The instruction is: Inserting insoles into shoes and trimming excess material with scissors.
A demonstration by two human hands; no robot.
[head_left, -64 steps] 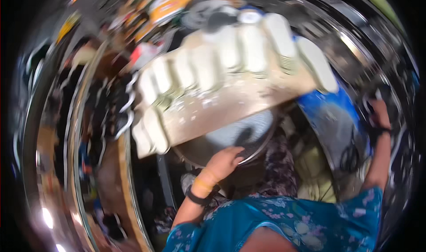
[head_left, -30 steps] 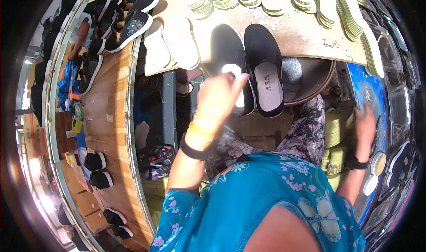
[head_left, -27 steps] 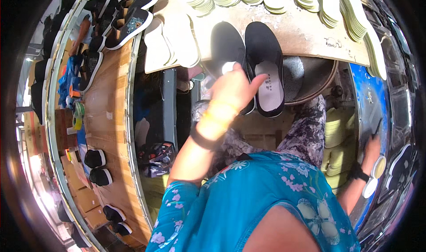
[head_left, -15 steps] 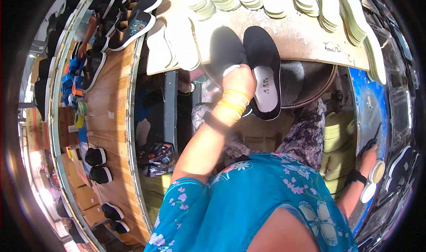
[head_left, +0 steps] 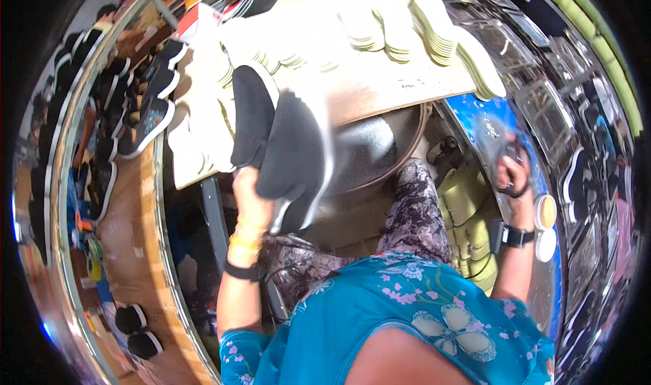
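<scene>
My left hand (head_left: 247, 185) is closed around a pair of black slip-on shoes with white soles, raised over the near edge of the work board. One black shoe (head_left: 252, 110) points away from me, its upper showing. The other black shoe (head_left: 296, 148) overlaps it on the right, tilted and somewhat blurred. My right hand (head_left: 513, 171) is above the blue surface (head_left: 468, 117) on the right, fingers curled around a small dark object. Motion blur hides what kind it is.
Stacks of pale insoles (head_left: 434, 29) line the work board (head_left: 386, 100). Below its edge sits a dark round basin (head_left: 380, 151). Two round tubs (head_left: 544, 212) stand beside my right wrist. Green stacked pieces (head_left: 468, 212) lie lower right. Black shoes (head_left: 139, 331) rest on the left shelf.
My left hand has moved left with the shoes, which have turned from insoles showing to uppers and sides showing. My right hand has lifted with the dark object. The view has turned.
</scene>
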